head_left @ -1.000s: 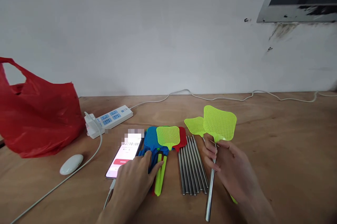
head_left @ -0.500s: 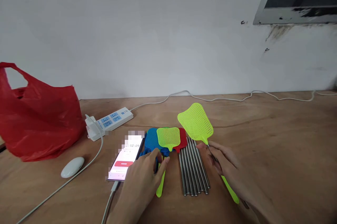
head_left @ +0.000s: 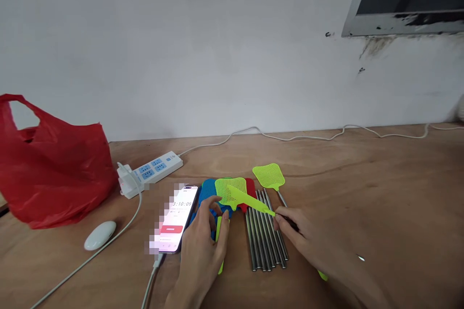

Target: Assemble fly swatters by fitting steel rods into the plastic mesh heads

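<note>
My right hand (head_left: 295, 231) is closed around the rod of a yellow-green fly swatter, just below its head (head_left: 250, 200), which shows nearly edge-on and points left. My left hand (head_left: 205, 241) is open, fingers curved and apart, beside a pile of swatters. In the pile a yellow-green swatter (head_left: 224, 190) lies on top, with a red swatter (head_left: 251, 187) to its right and a blue swatter (head_left: 208, 190) to its left. Another yellow-green swatter (head_left: 269, 176) lies on the table, its handle partly hidden under my right forearm. Several metal rods (head_left: 266, 246) lie side by side between my hands.
A lit phone (head_left: 177, 217) lies left of my left hand, with a charging cable attached. Farther left are a white mouse (head_left: 100, 235), a power strip (head_left: 155, 169) and a red plastic bag (head_left: 58, 169). A thin white cord (head_left: 300, 138) runs along the wall.
My right hand has swung the held swatter's head left and down, turning it edge-on. The swatter on the table behind it now shows. My left hand's thumb and fingers have spread slightly.
</note>
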`<state>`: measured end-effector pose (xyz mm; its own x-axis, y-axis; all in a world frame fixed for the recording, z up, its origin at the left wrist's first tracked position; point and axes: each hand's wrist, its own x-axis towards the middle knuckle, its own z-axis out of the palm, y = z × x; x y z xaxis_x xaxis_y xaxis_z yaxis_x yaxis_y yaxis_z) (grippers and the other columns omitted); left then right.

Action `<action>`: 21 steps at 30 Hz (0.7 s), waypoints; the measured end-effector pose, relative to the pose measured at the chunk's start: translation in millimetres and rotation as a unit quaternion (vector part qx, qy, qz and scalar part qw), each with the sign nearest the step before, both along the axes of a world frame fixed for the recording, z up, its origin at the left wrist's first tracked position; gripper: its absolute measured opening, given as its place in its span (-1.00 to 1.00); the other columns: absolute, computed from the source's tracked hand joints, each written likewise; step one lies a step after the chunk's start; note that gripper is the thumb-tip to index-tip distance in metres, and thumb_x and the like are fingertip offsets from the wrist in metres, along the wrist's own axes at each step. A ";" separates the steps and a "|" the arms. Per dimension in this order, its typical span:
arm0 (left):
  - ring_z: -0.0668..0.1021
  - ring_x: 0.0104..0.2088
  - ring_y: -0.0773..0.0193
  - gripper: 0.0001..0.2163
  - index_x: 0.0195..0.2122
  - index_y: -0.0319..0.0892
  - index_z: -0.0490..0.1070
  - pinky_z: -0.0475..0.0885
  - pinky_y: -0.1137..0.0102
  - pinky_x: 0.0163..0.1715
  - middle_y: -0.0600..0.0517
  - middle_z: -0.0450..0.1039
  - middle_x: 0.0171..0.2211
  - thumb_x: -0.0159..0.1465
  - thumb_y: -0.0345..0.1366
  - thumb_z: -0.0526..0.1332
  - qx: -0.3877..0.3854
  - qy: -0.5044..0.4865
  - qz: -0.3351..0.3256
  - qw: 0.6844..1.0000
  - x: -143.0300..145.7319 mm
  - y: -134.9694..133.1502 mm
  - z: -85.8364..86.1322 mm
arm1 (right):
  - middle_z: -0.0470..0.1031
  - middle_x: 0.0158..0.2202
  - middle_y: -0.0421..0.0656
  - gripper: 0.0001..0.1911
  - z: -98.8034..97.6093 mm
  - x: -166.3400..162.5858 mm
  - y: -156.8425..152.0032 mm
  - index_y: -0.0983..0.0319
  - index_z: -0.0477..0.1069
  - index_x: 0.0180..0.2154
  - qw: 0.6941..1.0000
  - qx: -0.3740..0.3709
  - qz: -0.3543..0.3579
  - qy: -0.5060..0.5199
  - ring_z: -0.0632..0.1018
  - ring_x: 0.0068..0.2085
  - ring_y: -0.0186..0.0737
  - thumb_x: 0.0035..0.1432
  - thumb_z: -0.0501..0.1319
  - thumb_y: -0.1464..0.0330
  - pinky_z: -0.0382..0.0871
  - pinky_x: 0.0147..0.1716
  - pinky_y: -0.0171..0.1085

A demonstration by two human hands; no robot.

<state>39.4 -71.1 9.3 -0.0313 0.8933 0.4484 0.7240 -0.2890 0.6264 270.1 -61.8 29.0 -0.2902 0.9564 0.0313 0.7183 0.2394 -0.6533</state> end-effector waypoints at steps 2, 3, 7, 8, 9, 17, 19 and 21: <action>0.42 -0.54 0.31 -0.68 0.17 -0.08 0.14 0.30 0.45 -0.60 0.03 0.43 -0.25 0.42 -0.19 0.04 0.002 -0.014 -0.001 1.000 1.5 -1.3 0.7 | 0.39 -0.54 -0.23 -0.69 -1.9 -1.3 1.8 0.18 0.34 -0.44 1.000 0.017 -0.002 0.006 0.41 -0.48 -0.22 0.35 -0.02 0.34 0.09 -0.46 -0.26; 0.42 -0.54 0.31 -0.64 0.22 -0.07 0.10 0.29 0.47 -0.61 0.03 0.44 -0.24 0.42 -0.20 0.05 0.002 -0.018 -0.005 1.000 1.9 -1.7 0.7 | 0.40 -0.54 -0.23 -0.69 -2.9 -1.8 2.6 0.17 0.35 -0.44 0.999 0.030 -0.003 0.011 0.41 -0.48 -0.22 0.35 -0.01 0.34 0.08 -0.46 -0.26; 0.45 -0.52 0.31 -0.54 0.32 -0.03 0.01 0.33 0.47 -0.60 0.01 0.46 -0.22 0.42 -0.24 0.06 0.017 -0.018 -0.030 0.999 1.8 -2.5 -1.0 | 0.41 -0.55 -0.22 -0.70 -3.3 -5.1 4.7 0.17 0.36 -0.46 0.998 0.056 0.011 -0.014 0.39 -0.50 -0.22 0.34 0.02 0.35 0.02 -0.48 -0.26; 0.47 -0.51 0.30 -0.55 0.31 -0.03 0.03 0.34 0.46 -0.58 0.00 0.47 -0.21 0.42 -0.26 0.06 0.024 -0.010 -0.042 0.999 1.6 -2.8 -1.3 | 0.39 -0.56 -0.22 -0.70 -2.2 -6.6 4.7 0.17 0.35 -0.46 0.998 0.058 0.015 -0.028 0.37 -0.51 -0.23 0.33 0.03 0.35 0.00 -0.49 -0.26; 0.48 -0.49 0.30 -0.58 0.30 -0.03 0.08 0.36 0.46 -0.55 0.00 0.47 -0.20 0.43 -0.27 0.06 0.033 0.001 -0.056 0.998 1.5 -3.3 -1.4 | 0.38 -0.57 -0.22 -0.71 -0.6 -8.4 4.5 0.17 0.34 -0.47 0.997 0.061 0.019 -0.040 0.36 -0.53 -0.23 0.33 0.03 0.36 -0.01 -0.49 -0.26; 0.51 -0.50 0.30 -0.86 -0.06 -0.09 0.41 0.41 0.46 -0.47 0.08 0.48 -0.41 0.38 -0.33 0.15 0.089 -0.002 -0.092 0.992 -0.4 -9.1 1.0 | 0.35 -0.55 -0.22 -0.71 8.8 -17.7 -0.6 0.17 0.21 -0.47 0.990 0.105 0.038 -0.092 0.32 -0.51 -0.23 0.35 -0.01 0.35 -0.03 -0.48 -0.26; 0.54 -0.47 0.28 -0.87 -0.10 -0.09 0.45 0.45 0.45 -0.44 0.05 0.54 -0.37 0.36 -0.33 0.17 0.091 -0.027 -0.095 0.991 -0.2 -9.8 2.3 | 0.34 -0.57 -0.23 -0.70 7.3 -16.9 -1.1 0.16 0.23 -0.46 0.988 0.111 0.031 -0.098 0.31 -0.52 -0.24 0.36 -0.01 0.33 -0.04 -0.49 -0.26; 0.58 -0.43 0.25 -0.87 -0.15 -0.10 0.50 0.48 0.43 -0.40 0.03 0.57 -0.35 0.36 -0.30 0.17 0.071 -0.071 -0.088 0.991 1.8 -10.3 4.5 | 0.33 -0.58 -0.24 -0.71 5.6 -16.5 -1.5 0.16 0.26 -0.45 0.988 0.116 0.015 -0.100 0.29 -0.55 -0.25 0.35 0.00 0.32 -0.06 -0.49 -0.25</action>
